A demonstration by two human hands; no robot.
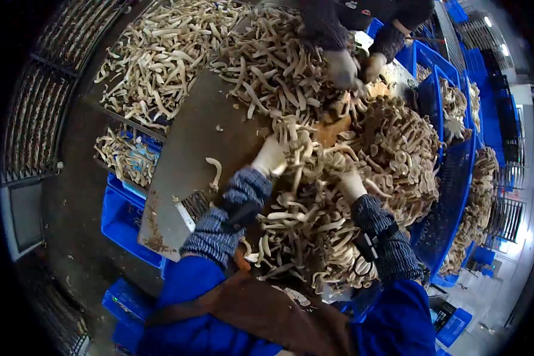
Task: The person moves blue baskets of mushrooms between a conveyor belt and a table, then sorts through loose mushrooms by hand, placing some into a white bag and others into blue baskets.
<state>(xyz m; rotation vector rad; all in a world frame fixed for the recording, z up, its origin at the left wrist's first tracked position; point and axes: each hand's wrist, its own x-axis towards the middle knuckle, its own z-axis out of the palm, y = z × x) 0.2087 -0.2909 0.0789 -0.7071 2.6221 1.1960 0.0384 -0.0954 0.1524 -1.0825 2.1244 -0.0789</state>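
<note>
Left hand (269, 156) appears closed around bunch of long-stemmed mushrooms (295, 135), above near edge of brown-capped heap (400, 133) on metal table (187, 133). Right hand (352, 183) reaches into same heap — fingers hidden among stems, grip impossible to tell. Step in hand looks like picking through heap by handfuls. Next move, as judgement, calls for light fingers and slow parting of tangled stems — caps could tear. Co-worker's hands (342, 70), blurred, work at heap's far side.
</note>
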